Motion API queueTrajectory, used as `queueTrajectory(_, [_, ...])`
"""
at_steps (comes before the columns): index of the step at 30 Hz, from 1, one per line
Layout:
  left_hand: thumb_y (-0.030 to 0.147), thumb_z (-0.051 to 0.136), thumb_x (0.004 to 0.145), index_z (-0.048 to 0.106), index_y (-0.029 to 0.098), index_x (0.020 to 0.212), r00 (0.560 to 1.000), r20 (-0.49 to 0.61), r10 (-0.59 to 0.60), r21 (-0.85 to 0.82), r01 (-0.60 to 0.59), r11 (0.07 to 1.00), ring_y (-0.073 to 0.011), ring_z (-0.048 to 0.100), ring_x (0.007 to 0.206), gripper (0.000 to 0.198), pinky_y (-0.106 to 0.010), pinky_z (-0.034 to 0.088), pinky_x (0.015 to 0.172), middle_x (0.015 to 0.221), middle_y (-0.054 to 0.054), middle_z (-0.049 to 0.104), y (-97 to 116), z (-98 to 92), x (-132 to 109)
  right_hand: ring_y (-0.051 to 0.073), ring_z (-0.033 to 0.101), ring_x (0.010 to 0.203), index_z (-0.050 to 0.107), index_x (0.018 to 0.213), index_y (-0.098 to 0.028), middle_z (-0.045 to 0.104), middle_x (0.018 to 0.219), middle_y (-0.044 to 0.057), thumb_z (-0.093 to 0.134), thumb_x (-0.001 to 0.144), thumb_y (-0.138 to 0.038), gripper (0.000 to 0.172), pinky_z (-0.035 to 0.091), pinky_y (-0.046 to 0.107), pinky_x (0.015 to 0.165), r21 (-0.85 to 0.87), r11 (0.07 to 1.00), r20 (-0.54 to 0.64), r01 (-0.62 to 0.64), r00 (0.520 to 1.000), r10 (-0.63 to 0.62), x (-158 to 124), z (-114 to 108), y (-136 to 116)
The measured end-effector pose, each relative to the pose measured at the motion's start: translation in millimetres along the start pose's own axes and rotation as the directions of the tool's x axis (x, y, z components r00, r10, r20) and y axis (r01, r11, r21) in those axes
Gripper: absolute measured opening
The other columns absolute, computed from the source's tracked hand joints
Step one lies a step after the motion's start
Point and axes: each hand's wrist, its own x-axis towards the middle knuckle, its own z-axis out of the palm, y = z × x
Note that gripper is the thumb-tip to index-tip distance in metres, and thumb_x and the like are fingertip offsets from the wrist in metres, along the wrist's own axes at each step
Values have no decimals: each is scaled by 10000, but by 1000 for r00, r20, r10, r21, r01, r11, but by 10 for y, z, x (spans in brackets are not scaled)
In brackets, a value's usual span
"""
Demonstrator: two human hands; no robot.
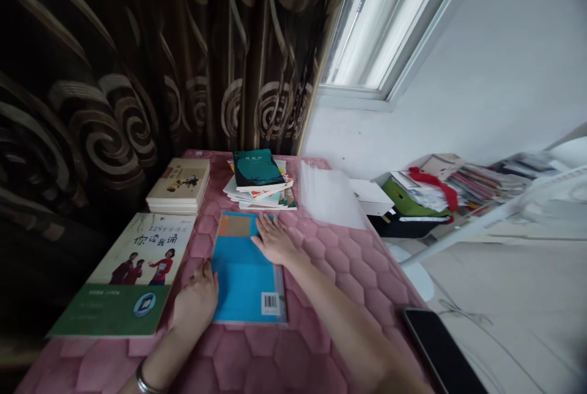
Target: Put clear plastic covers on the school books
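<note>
A blue book with a barcode in its lower corner and an orange and tan patch at the top lies flat on the padded pink tabletop. Its edge along the bottom and right looks like a clear plastic cover. My right hand rests flat on its upper right part, fingers stretched and slightly apart. At the book's left edge my left hand is closed, fingers curled and thumb against the edge; its grip is partly hidden. Left of that hand lies a large green and cream book with pictured people.
Behind stand a stack of beige books and a pile topped by a dark green book. Clear plastic sheets lie at the right back. A phone sits at the right edge, near a white slanted bar.
</note>
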Motion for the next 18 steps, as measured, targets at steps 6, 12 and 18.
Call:
queueTrajectory(6, [202,326,968,611,23,1208,1000,9,-26,-30,26,999,-261,703,671,413,-300,511,479,956,-236,699,22,-7,-4,224,96,1461,268,1491,-74,158,1570,107,212,995,-492,651,100,413,1196,18,979,34,202,979,-202,275,91,-330])
queueTrajectory(12, [195,352,949,620,30,1187,999,-17,-39,-72,38,997,-249,695,626,395,-299,504,449,980,-235,694,8,-14,-10,172,140,1458,301,1483,-108,222,1564,69,202,1007,-460,600,90,387,1200,83,947,18,310,950,-313,661,227,-710])
queueTrajectory(18, [209,298,960,600,18,1197,998,49,-44,-92,48,995,-257,704,668,429,-305,518,493,940,-226,699,-11,-23,0,252,94,1461,275,1479,-26,154,1564,163,254,996,-483,665,127,426,1196,136,978,-104,156,984,-142,391,241,-765])
